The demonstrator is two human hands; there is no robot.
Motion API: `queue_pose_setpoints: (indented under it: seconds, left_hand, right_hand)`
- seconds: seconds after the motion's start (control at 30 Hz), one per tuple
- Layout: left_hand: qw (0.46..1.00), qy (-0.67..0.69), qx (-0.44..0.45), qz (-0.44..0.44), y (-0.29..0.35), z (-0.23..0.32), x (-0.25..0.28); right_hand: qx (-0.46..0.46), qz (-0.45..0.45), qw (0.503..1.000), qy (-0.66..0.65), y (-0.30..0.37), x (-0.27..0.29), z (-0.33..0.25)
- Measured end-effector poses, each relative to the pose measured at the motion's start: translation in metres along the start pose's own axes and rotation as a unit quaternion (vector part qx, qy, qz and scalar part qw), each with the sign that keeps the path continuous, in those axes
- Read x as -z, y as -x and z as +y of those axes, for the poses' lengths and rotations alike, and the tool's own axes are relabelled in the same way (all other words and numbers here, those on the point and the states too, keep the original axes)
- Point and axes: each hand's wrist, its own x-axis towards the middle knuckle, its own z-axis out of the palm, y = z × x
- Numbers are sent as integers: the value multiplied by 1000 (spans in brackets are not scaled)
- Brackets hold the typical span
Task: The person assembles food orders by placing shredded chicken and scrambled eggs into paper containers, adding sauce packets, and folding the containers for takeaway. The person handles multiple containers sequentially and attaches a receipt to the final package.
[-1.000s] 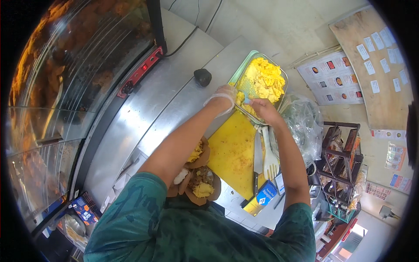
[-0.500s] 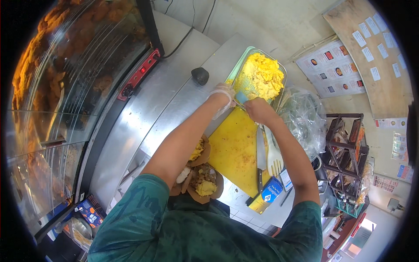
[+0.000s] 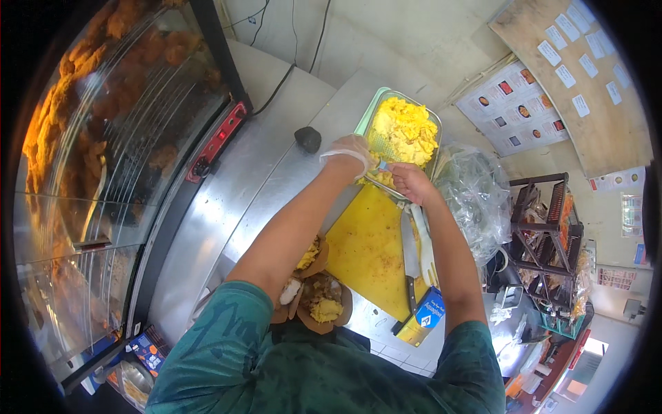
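My left hand (image 3: 353, 148), in a clear plastic glove, reaches to the near left corner of a metal wire tray (image 3: 439, 131). Its fingers look curled; what they hold, if anything, is hidden. Yellow scrambled egg (image 3: 405, 131) fills much of the tray. My bare right hand (image 3: 410, 181) is closed on a small light blue tool (image 3: 383, 165) at the tray's near edge, its tip close to my left fingers. Below lies a yellow cutting board (image 3: 365, 241). Two brown paper food boxes, the fuller one (image 3: 345, 303) holding egg and other food, stand near my body.
A knife (image 3: 408, 255) and a whitish fork-ended utensil (image 3: 422, 241) lie along the board's right side, beside a blue and yellow box (image 3: 422, 317). A clear plastic bag (image 3: 472, 193) sits right of the tray. A dark lump (image 3: 307, 139) rests on the steel counter; a heated glass cabinet (image 3: 117, 172) stands left.
My right hand has turned and shifted slightly down, with the blue tool now showing less. My left hand has moved a little further over the tray's near corner. The whole view has shifted slightly.
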Motion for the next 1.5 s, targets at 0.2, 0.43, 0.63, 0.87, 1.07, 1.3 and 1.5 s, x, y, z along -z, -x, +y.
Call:
queue_pose_setpoints:
  seconds: [0.2, 0.43, 0.63, 0.87, 1.07, 1.3, 1.5]
  left_hand:
    - [975, 171, -88, 110, 21, 2, 27]
    - [831, 488, -101, 249, 189, -69, 71]
    - [895, 328, 26, 302, 295, -191, -27]
    - [934, 237, 115, 240, 336, -174, -82]
    - [916, 305, 91, 243, 335, -178, -81]
    - [907, 251, -34, 335, 328, -215, -96]
    - [853, 455, 96, 235, 313, -288, -119]
  right_hand:
    - [82, 26, 994, -74, 23, -7, -7]
    - [233, -15, 951, -204, 103, -74, 13]
    - [235, -59, 947, -210, 182, -156, 65]
    - [488, 47, 631, 601, 168, -208, 124]
    - [405, 24, 716, 567, 167, -213, 115]
    - [305, 228, 902, 204, 113, -145, 75]
    - [162, 268, 929, -196, 60, -96, 11]
